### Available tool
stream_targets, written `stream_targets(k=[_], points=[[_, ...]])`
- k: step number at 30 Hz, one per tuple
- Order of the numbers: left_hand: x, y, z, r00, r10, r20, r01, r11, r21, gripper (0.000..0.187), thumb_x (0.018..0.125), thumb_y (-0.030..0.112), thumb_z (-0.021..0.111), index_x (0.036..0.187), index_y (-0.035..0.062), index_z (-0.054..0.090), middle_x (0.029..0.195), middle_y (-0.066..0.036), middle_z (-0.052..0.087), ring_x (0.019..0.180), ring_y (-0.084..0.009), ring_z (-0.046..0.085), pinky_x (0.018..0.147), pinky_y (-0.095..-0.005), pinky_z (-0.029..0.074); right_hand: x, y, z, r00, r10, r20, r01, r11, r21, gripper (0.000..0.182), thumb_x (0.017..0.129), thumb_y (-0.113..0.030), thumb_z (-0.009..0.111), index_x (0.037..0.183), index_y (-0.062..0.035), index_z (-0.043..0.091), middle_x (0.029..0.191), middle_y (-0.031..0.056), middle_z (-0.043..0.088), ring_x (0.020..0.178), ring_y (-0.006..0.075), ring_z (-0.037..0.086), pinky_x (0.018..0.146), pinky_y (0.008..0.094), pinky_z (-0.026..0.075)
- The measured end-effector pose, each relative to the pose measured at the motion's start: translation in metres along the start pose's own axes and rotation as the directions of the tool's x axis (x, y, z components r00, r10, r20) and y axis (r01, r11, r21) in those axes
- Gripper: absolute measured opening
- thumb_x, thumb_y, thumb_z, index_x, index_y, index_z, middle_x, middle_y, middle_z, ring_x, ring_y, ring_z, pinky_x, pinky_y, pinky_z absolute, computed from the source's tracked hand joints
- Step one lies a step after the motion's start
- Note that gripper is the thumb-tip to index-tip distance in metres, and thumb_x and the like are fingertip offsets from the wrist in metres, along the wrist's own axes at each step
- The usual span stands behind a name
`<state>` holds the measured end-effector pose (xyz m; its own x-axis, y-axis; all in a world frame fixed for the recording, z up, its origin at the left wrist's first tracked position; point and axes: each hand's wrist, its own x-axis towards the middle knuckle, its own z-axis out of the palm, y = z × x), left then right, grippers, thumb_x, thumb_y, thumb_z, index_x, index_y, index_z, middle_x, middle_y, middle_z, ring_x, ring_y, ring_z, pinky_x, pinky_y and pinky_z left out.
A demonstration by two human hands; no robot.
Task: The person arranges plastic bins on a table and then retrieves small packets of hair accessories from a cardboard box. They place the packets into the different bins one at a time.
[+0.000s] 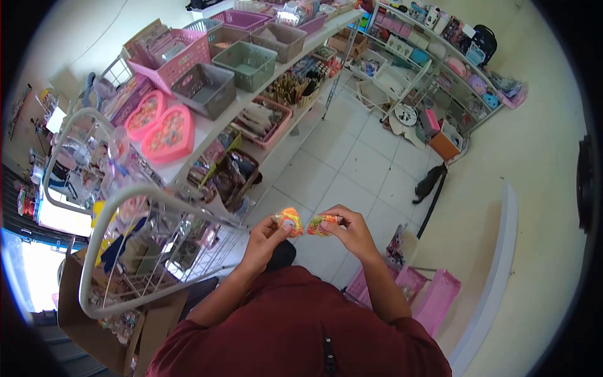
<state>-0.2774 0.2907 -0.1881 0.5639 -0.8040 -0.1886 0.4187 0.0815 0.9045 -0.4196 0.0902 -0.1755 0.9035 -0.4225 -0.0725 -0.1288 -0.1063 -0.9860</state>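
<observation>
My left hand (260,245) pinches a small bright orange and yellow packet (289,215) between thumb and fingers. My right hand (358,235) grips a second small packet (318,227), coloured orange, yellow and green. A narrow gap separates the two packets, held in front of my chest above the tiled floor. What the packets contain is too small to make out. On the shelf to the left, an open pink heart-shaped box (168,136) shows rows of small colourful pieces.
Left stands a shelf with a grey basket (204,90), a green basket (246,65) and a pink basket (168,60). A white wire cart (100,264) and a cardboard box (78,314) are close by. Pink baskets (440,298) sit at right; a dark cat (429,183) is on the floor.
</observation>
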Motion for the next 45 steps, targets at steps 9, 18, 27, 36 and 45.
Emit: stream_targets(k=[9,18,27,36,45], points=[[0.117,0.094,-0.009,0.949,0.251,0.191,-0.312,0.833,0.456,0.018,0.096,0.014,0.069,0.105,-0.0008,0.072,0.095,-0.009,0.073,0.088,-0.0136,0.066,0.081,-0.0292,0.049,0.195,-0.089,-0.083,0.968,-0.234,-0.093,0.23,0.972,-0.056,0.027,0.087,-0.009,0.075,0.112,-0.0024,0.068,0.099,0.0034,0.07,0.085,0.0092,0.063,0.078,0.0256,0.05],[0.138,0.168,-0.021,0.781,0.618,0.088,-0.567,0.644,0.513,0.02,0.082,0.003,0.077,0.1,-0.0015,0.069,0.095,-0.014,0.072,0.084,-0.021,0.069,0.077,-0.0318,0.052,0.466,-0.248,-0.019,0.604,-0.656,0.453,0.797,0.471,-0.379,0.021,0.086,-0.016,0.074,0.101,-0.0035,0.068,0.084,0.0057,0.068,0.077,0.0132,0.064,0.072,0.0296,0.051],[0.16,0.167,-0.001,0.573,0.712,-0.406,-0.379,0.669,0.639,0.023,0.078,0.004,0.079,0.098,-0.0014,0.068,0.096,-0.014,0.071,0.085,-0.0212,0.069,0.077,-0.0314,0.052,0.597,-0.265,0.063,0.398,0.028,0.917,0.917,-0.032,-0.397,0.043,0.086,-0.044,0.069,0.09,-0.0016,0.074,0.076,0.0151,0.067,0.065,0.0263,0.062,0.061,0.0417,0.048],[0.232,0.234,0.022,0.372,0.751,-0.546,-0.292,0.653,0.699,0.022,0.084,0.004,0.076,0.102,-0.0037,0.067,0.091,-0.01,0.066,0.085,-0.0151,0.065,0.074,-0.0279,0.049,0.518,-0.323,-0.002,-0.243,-0.301,0.922,0.764,0.526,0.373,0.039,0.092,-0.03,0.073,0.112,0.0001,0.058,0.09,0.0132,0.069,0.082,0.0253,0.071,0.073,0.0365,0.056],[0.257,0.234,0.027,0.412,0.877,-0.248,0.037,0.256,0.966,0.03,0.08,0.003,0.076,0.109,0.0014,0.069,0.103,-0.013,0.068,0.092,-0.0262,0.066,0.079,-0.0362,0.051,0.61,-0.319,0.01,0.008,-0.41,0.912,0.95,0.288,0.121,0.03,0.086,-0.011,0.071,0.112,-0.0018,0.057,0.097,0.016,0.072,0.09,0.0237,0.071,0.08,0.0364,0.056]])
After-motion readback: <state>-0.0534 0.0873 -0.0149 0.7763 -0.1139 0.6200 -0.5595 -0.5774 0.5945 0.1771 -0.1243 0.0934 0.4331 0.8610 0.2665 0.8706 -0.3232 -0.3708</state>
